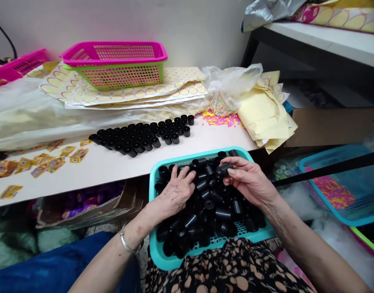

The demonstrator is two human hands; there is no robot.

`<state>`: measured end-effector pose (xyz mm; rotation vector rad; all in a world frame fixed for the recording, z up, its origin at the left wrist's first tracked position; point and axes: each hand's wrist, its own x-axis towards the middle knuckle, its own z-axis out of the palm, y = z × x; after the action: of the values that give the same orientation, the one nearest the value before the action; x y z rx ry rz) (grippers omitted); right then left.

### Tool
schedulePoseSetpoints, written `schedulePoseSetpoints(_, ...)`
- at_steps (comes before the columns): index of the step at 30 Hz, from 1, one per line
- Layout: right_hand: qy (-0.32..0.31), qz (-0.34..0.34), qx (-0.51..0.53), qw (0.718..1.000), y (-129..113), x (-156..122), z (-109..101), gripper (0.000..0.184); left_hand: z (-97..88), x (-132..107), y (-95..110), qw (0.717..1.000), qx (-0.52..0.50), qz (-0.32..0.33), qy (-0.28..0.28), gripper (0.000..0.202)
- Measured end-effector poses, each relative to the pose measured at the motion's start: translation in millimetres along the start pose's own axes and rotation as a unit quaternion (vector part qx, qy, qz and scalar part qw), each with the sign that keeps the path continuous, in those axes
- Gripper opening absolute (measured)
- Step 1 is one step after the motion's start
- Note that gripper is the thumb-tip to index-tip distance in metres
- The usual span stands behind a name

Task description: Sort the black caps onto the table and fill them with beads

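Black caps (223, 214) (plastic, cylindrical) fill the teal basket (158, 260) at bottom centre, lying every which way; a second batch (138, 136) stands upright in close slanted rows on the counter (216, 138), centre left of frame. Right hand (251, 179) pinches one cap (224, 169) between thumb and fingers above the heap, lying on its side. Left hand (178, 191) rests on the heap's left part, fingers spread and slightly bent; thumb hidden, so can't tell if it grips anything. For good handling: pinch by the side wall, thumb opposite fingers, light squeeze, and check which end is open while turning it. I'd lift clear of neighbours before moving sideways, since round walls probably roll and snag. Fingers should stay off the rows; one nudge could topple several. Around it: printed cards (49, 162) scattered at left, printed sheets (138, 97) behind the rows with a pink basket (113, 61) nested in a green one, pink-and-yellow bits (220, 119) right of the rows beside a clear bag (229, 83). Yellow paper (263, 118) overhangs the counter edge. Main obstacle: basket rim between heap and rows.
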<state>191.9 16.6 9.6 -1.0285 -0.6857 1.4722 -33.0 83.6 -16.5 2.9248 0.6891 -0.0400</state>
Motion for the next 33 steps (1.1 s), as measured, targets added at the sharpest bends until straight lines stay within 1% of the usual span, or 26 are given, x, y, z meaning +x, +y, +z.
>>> schedulePoseSetpoints(2,0.0,-0.046,-0.047,0.998,3,-5,3,0.027,-4.3,-6,-5,0.994,-0.093,-0.016,0.053,0.023)
schedulePoseSetpoints(3,-0.004,-0.07,-0.076,0.995,5,-8,5,0.028,-7.6,-9,-6,0.985,-0.153,-0.026,0.08,0.023)
schedulePoseSetpoints(5,-0.018,-0.112,-0.138,0.984,9,-14,11,0.03,-14.8,-13,-5,0.949,-0.284,-0.054,0.123,0.024)
schedulePoseSetpoints(7,-0.033,-0.145,-0.192,0.97,12,-18,16,0.03,-20.3,-15,0,0.904,-0.394,-0.086,0.142,0.027)
schedulePoseSetpoints(8,-0.039,-0.16,-0.216,0.963,13,-19,19,0.03,-21.8,-15,3,0.883,-0.434,-0.103,0.145,0.027)
schedulePoseSetpoints(9,-0.043,-0.174,-0.238,0.955,14,-20,21,0.03,-22.5,-15,6,0.866,-0.464,-0.118,0.147,0.027)
schedulePoseSetpoints(11,-0.052,-0.201,-0.282,0.937,15,-19,24,0.028,-22.1,-13,11,0.84,-0.502,-0.135,0.154,0.027)
schedulePoseSetpoints(13,-0.061,-0.222,-0.319,0.919,15,-18,25,0.026,-20.3,-11,13,0.822,-0.525,-0.144,0.168,0.028)
schedulePoseSetpoints(15,-0.067,-0.235,-0.341,0.908,14,-17,24,0.026,-18.7,-9,12,0.81,-0.539,-0.146,0.179,0.027)
schedulePoseSetpoints(17,-0.066,-0.243,-0.355,0.901,14,-16,23,0.026,-17.9,-9,11,0.807,-0.543,-0.141,0.185,0.026)
schedulePoseSetpoints(19,-0.061,-0.247,-0.363,0.896,13,-15,22,0.025,-18.2,-9,9,0.81,-0.541,-0.131,0.186,0.027)
schedulePoseSetpoints(23,-0.055,-0.233,-0.371,0.897,15,-12,20,0.024,-19.4,-10,5,0.829,-0.517,-0.117,0.179,0.027)
schedulePoseSetpoints(25,-0.052,-0.238,-0.384,0.89,19,-11,20,0.025,-19.0,-9,5,0.836,-0.505,-0.113,0.181,0.027)
schedulePoseSetpoints(27,-0.066,-0.264,-0.413,0.869,24,-11,22,0.027,-17.8,-7,6,0.839,-0.5,-0.1,0.19,0.028)
schedulePoseSetpoints(28,-0.081,-0.284,-0.434,0.851,27,-12,24,0.031,-17.1,-5,7,0.841,-0.496,-0.089,0.198,0.03)
schedulePoseSetpoints(29,-0.1,-0.3,-0.458,0.83,28,-12,25,0.039,-16.6,-4,9,0.843,-0.49,-0.077,0.207,0.033)
schedulePoseSetpoints(30,-0.126,-0.307,-0.485,0.809,29,-11,27,0.051,-16.2,-2,11,0.847,-0.481,-0.066,0.216,0.036)
schedulePoseSetpoints(32,-0.191,-0.284,-0.533,0.774,26,-8,27,0.079,-16.3,-1,12,0.857,-0.459,-0.051,0.23,0.038)
schedulePoseSetpoints(33,-0.222,-0.26,-0.551,0.761,22,-4,25,0.088,-16.9,-1,11,0.862,-0.446,-0.051,0.237,0.038)
